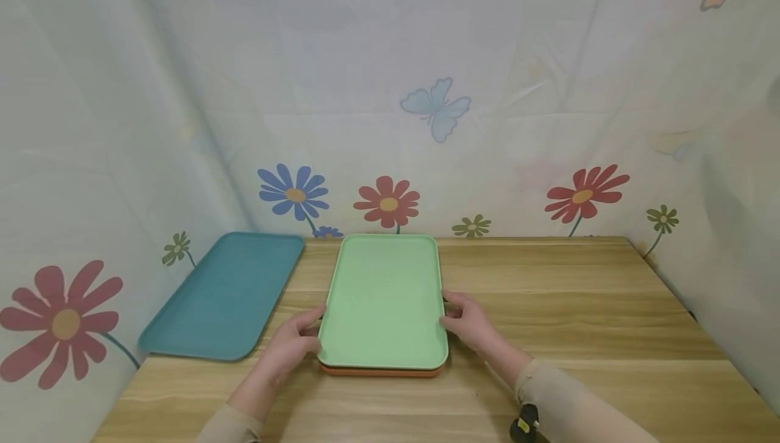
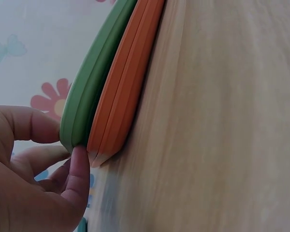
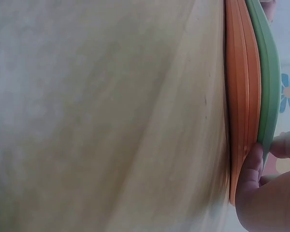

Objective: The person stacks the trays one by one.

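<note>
A light green tray [image 1: 384,301] lies over orange trays [image 1: 382,372], whose edge shows below its near side. My left hand [image 1: 288,347] pinches the green tray's left rim between thumb and fingers; in the left wrist view a fingertip reaches under that rim, beside the orange trays [image 2: 121,82]. On the opposite side, my right hand [image 1: 472,322] pinches the right rim. The right wrist view has one digit tucked between the green tray [image 3: 269,82] and the orange edges. A narrow dark gap separates green from orange in the left wrist view.
A teal tray [image 1: 228,297] lies on the wooden table [image 1: 560,307] to the left, close to the side curtain. Flower-printed curtain [image 1: 506,165] borders the table at the back and both sides. A small black object [image 1: 524,424] is at the right sleeve.
</note>
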`<state>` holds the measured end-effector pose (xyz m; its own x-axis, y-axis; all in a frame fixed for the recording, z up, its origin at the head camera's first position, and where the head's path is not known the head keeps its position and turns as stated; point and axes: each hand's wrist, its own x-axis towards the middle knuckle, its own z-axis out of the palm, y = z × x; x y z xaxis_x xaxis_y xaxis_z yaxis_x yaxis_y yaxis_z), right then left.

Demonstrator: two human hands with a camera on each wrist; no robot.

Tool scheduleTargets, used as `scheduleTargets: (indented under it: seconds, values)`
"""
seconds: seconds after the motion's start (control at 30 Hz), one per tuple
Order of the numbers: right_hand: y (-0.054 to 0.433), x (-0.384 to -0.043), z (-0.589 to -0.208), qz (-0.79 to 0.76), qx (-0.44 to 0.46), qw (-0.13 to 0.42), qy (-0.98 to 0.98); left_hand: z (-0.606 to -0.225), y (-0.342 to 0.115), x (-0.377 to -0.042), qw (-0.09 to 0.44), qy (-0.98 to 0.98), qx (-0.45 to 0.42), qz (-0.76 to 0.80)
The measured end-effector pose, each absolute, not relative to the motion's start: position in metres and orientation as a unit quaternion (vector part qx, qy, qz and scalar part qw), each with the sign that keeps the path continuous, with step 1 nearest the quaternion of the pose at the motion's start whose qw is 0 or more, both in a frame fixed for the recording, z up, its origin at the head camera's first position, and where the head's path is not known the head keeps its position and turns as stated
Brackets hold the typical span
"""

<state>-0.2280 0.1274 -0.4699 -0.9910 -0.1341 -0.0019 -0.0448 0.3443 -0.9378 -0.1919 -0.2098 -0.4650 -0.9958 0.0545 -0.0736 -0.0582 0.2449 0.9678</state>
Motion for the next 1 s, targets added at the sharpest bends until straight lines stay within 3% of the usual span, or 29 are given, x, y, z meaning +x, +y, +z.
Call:
scheduleTargets:
  seconds: [0.53,0.9,1.0]
  values:
    - [0.1264,-0.2303,-0.4736,-0.564,-0.068,0.024,0.823,-0.4677,-0.2093,-0.1923,0.035,0.818,0.003,0.573]
    - [0.1254,-0.2299,-0.4701,-0.546,-0.076,0.023,0.834,-0.4741,-0.2119,-0.19,-0.001,0.804,0.091,0.587]
    - [0.1256,-0.2298,-0.4692,-0.552,-0.079,0.027,0.83,-0.4735,-0.213,-0.1902,0.01,0.809,0.094,0.581]
